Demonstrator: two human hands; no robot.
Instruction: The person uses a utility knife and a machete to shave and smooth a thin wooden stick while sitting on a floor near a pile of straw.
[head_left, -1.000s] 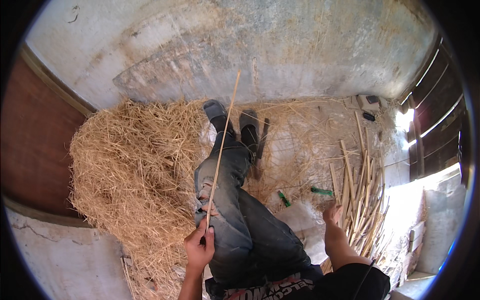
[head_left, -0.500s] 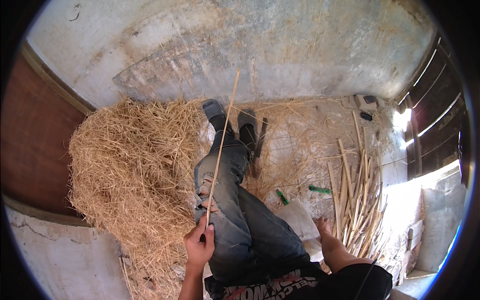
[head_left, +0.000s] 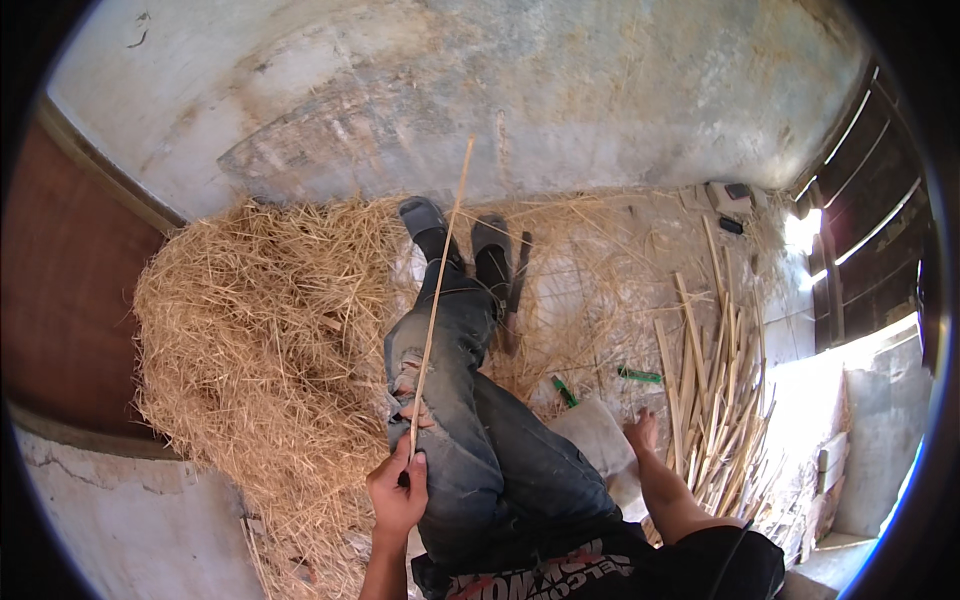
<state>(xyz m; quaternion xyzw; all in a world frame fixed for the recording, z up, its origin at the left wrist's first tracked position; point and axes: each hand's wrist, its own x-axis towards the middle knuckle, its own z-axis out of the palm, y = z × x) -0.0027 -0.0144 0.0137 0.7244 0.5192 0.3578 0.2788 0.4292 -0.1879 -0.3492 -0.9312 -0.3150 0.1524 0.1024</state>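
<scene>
Our left hand pinches the near end of the thin stick, its long axis running up and away over our jeans toward the shoes, while our right hand rests open beside the split-cane pile.

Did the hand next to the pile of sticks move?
Yes. The right hand slid back toward the person's body, away from the green stick on the floor, and now rests beside the bamboo strips.

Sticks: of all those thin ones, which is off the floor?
The long stick pinched in the left hand, slanting up over the legs. The other sticks lie piled on the floor by the right hand.
</scene>
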